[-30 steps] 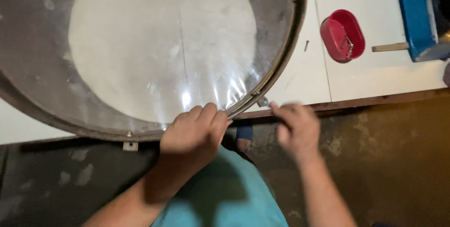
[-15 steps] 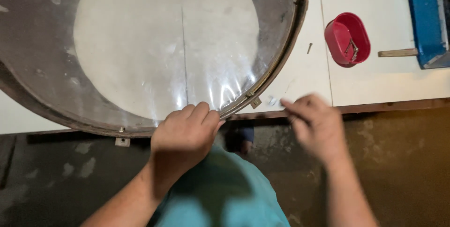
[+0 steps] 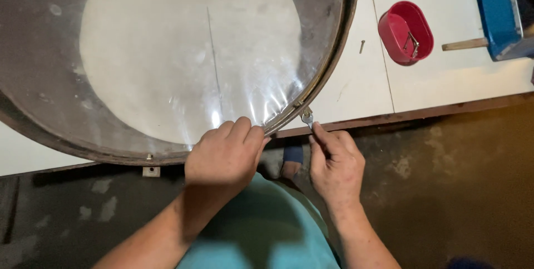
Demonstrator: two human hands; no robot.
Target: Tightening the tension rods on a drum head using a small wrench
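Large round drum [image 3: 167, 69] with clear skin lies flat on the white bench [image 3: 356, 85], its near rim overhanging the edge. Left hand [image 3: 225, 158] rests on the rim, grip curled and pressed against the hoop. Right hand [image 3: 335, 163] has its grip pinching a small metal key [image 3: 306, 118] at a rim lug. Red bowl [image 3: 405, 31] sits well apart

table [image 3: 356, 88]: white, wood-edged | floor [image 3: 445, 191]: dark stained concrete | light: warm, right
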